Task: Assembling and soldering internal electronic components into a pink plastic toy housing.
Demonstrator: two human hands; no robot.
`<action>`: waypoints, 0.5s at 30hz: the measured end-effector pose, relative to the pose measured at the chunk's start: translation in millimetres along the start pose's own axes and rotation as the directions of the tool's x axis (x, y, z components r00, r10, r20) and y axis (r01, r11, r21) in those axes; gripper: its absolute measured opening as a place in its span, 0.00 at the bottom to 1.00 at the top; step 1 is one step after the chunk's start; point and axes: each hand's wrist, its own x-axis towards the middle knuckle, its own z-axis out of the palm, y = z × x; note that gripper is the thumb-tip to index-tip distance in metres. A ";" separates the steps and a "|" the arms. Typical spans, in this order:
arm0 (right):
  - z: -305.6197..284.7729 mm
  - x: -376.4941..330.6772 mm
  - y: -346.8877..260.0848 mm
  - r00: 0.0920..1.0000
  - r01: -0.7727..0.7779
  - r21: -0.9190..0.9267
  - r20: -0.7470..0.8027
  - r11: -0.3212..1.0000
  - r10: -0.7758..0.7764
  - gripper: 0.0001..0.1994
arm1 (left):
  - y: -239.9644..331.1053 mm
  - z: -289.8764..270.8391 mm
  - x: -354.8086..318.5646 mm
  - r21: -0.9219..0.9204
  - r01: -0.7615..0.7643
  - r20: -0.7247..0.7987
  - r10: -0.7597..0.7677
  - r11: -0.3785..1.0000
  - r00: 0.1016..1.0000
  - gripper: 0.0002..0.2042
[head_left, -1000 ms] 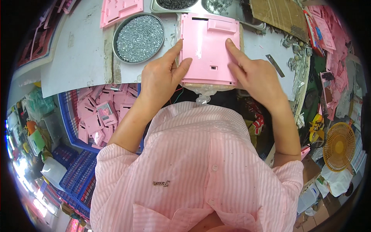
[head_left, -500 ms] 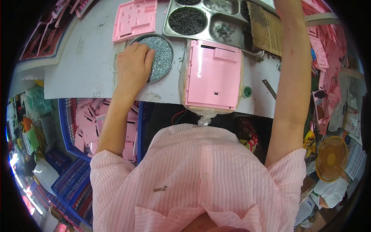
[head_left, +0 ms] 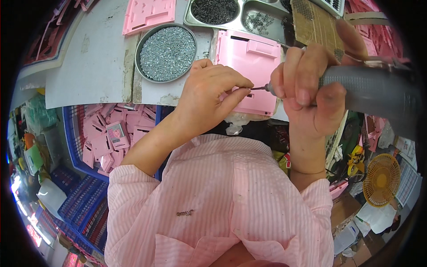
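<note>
My right hand (head_left: 311, 89) grips a grey electric screwdriver (head_left: 378, 91), held sideways with its thin bit pointing left. At the bit's tip the thumb and fingers of my left hand (head_left: 204, 98) are pinched together; whatever they hold is too small to make out. Both hands are over a pink plastic casing panel (head_left: 244, 60), which lies on a plastic-wrapped pad and is partly hidden by my left fingers. Left of the panel, a round dish (head_left: 167, 81) holds many small silver screw-like pieces.
Behind the panel stands a metal compartment tray (head_left: 241, 15) with small dark parts, beside brown cardboard (head_left: 316, 22). Another pink panel (head_left: 149, 15) lies at the back left. Below the table's left edge, a blue crate (head_left: 73, 144) holds several pink casings.
My left hand has left the dish and moved right, over the panel. My right hand has come down from the far right, with the screwdriver now in view.
</note>
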 end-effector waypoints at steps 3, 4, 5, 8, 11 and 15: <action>2.2 -2.2 1.3 1.000 0.003 -0.076 0.027 0.997 -0.001 0.32 | 2.3 2.5 1.0 -0.058 0.049 0.018 -0.048 0.997 0.999 0.04; 3.1 -2.4 2.5 0.999 0.005 -0.098 0.039 0.995 -0.001 0.33 | 2.3 2.8 1.1 -0.067 0.063 0.024 -0.061 0.996 0.998 0.04; 5.1 -2.3 5.0 0.999 0.001 -0.099 0.042 0.995 0.004 0.32 | 0.8 2.5 -0.2 -0.032 0.053 0.021 -0.052 0.998 0.998 0.04; 8.9 -1.8 12.1 0.999 -0.012 -0.071 0.037 0.997 0.014 0.31 | -5.0 1.1 -3.6 0.082 0.000 0.003 0.000 0.997 1.000 0.06; 2.1 -6.8 17.6 1.000 -0.023 -0.032 0.016 0.999 0.023 0.30 | -18.3 -10.7 -1.7 0.284 -0.015 -0.070 0.037 0.959 0.997 0.08; -16.7 -21.3 8.8 0.997 -0.037 -0.059 -0.064 0.998 0.033 0.29 | -72.3 -54.4 -5.6 0.753 0.167 -0.105 -0.134 0.637 0.985 0.08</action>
